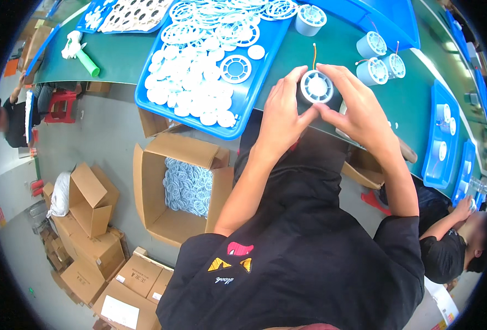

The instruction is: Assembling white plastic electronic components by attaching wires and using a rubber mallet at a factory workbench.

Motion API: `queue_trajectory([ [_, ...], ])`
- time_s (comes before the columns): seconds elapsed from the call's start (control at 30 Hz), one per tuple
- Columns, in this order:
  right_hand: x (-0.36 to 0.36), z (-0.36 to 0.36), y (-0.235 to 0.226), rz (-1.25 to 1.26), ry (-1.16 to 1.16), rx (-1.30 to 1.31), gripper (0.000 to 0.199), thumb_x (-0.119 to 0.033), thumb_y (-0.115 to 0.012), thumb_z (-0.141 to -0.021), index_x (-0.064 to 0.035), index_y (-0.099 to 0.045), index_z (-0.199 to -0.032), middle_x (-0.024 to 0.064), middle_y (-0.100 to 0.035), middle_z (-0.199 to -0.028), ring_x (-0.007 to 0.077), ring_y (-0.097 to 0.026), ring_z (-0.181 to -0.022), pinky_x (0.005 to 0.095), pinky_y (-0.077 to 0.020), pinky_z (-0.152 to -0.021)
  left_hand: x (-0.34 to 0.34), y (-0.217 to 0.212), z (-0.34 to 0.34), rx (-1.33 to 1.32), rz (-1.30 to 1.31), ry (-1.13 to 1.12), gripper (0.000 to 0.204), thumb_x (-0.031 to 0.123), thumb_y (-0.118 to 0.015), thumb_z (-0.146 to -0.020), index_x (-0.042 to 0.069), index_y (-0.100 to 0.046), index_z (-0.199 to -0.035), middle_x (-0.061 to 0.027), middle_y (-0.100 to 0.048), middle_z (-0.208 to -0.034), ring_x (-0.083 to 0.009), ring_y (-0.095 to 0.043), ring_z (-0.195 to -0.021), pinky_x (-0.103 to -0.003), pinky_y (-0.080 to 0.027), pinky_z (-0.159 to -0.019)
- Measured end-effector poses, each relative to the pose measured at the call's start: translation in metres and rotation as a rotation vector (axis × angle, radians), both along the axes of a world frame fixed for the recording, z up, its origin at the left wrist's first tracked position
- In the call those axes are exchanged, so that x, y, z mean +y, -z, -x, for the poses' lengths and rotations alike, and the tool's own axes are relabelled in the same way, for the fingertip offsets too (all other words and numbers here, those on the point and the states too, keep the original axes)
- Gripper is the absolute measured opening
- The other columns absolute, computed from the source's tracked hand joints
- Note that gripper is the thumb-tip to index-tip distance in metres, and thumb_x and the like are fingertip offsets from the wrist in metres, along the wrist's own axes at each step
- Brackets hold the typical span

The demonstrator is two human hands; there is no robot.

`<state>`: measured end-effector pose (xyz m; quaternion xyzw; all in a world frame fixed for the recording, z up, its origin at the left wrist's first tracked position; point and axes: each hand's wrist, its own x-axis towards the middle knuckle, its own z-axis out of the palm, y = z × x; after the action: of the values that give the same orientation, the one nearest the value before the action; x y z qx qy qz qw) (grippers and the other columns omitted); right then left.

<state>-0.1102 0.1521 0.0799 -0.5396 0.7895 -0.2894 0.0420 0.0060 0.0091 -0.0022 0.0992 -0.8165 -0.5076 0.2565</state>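
Observation:
Both hands wrap around a round motor-like housing (316, 87) at the near edge of the green table. A white spoked ring tops it, and a thin orange-red wire sticks up behind. My left hand (279, 113) grips its left side and my right hand (362, 107) the right side, thumbs meeting at the near side. Left of my hands, a blue tray (233, 133) carries a pile of white spoked rings (205, 25) and white discs (188, 88). Similar pale cylinders stand beyond my hands: one (311, 21) next to the tray, and several (371, 71) to the right.
A blue bin (403, 27) stands at the far right of the table. On the left lies a green tube (88, 64) with white cloth. Below, an open cardboard box (139, 192) contains pale rings. A co-worker (447, 253) sits at right near blue trays (436, 173); another person is far left.

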Motion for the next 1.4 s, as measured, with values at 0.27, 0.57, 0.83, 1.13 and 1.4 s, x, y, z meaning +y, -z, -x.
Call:
queue_trajectory([
  [0.27, -0.004, -0.011, -0.011, -0.003, 0.091, -0.341, 0.057, -0.01, -0.077, -0.089, -0.002, -0.057, -0.142, 0.0207, -0.065, -0.131, 0.0372, -0.069, -0.116, 0.0414, -0.0575, -0.092, 0.035, 0.007, 0.011, 0.132, 0.165, -0.247, 0.084, 0.028, -0.089, -0.084, -0.004, -0.046, -0.149, -0.0265, -0.063, -0.137, -0.0454, -0.062, -0.126, -0.051, -0.052, -0.101],
  [0.57, 0.09, -0.021, 0.016, 0.012, 0.409, 0.003, 0.053, 0.004, -0.063, -0.084, -0.0017, -0.061, -0.137, 0.0237, -0.061, -0.139, 0.0451, -0.062, -0.126, 0.0469, -0.0493, -0.109, 0.034, 0.001, 0.007, 0.099, 0.028, -0.272, 0.066, 0.019, -0.087, -0.089, 0.0, -0.052, -0.143, -0.021, -0.067, -0.127, -0.0366, -0.07, -0.114, -0.043, -0.056, -0.096],
  [0.83, 0.117, -0.039, 0.026, -0.042, 0.614, -0.14, 0.039, -0.022, -0.066, -0.108, 0.0019, -0.056, -0.136, 0.0127, -0.067, -0.085, 0.0209, -0.062, -0.065, 0.0379, -0.0522, -0.063, 0.031, -0.001, 0.011, 0.102, -0.078, -0.229, 0.07, 0.019, -0.09, -0.085, 0.002, -0.054, -0.142, -0.0207, -0.063, -0.131, -0.0341, -0.066, -0.118, -0.043, -0.053, -0.101],
  [1.13, 0.069, -0.012, -0.028, 0.099, 0.562, -0.663, 0.04, -0.036, -0.039, -0.118, -0.0042, -0.055, -0.136, -0.002, -0.051, -0.079, 0.004, -0.044, -0.053, 0.0203, -0.0353, -0.045, 0.021, 0.0, 0.001, 0.075, 0.006, -0.151, 0.079, 0.026, -0.092, -0.082, 0.002, -0.055, -0.148, -0.0198, -0.05, -0.135, -0.0356, -0.054, -0.125, -0.044, -0.046, -0.108],
  [1.4, 0.064, -0.013, -0.038, -0.057, 0.542, -0.654, 0.035, -0.033, -0.05, -0.115, -0.0033, -0.06, -0.129, -0.0037, -0.05, -0.073, 0.0038, -0.046, -0.057, 0.0219, -0.0355, -0.049, 0.015, -0.002, 0.005, 0.158, 0.051, -0.098, 0.086, 0.017, -0.08, -0.09, -0.001, -0.033, -0.161, -0.023, -0.052, -0.14, -0.037, -0.053, -0.131, -0.045, -0.044, -0.113],
])
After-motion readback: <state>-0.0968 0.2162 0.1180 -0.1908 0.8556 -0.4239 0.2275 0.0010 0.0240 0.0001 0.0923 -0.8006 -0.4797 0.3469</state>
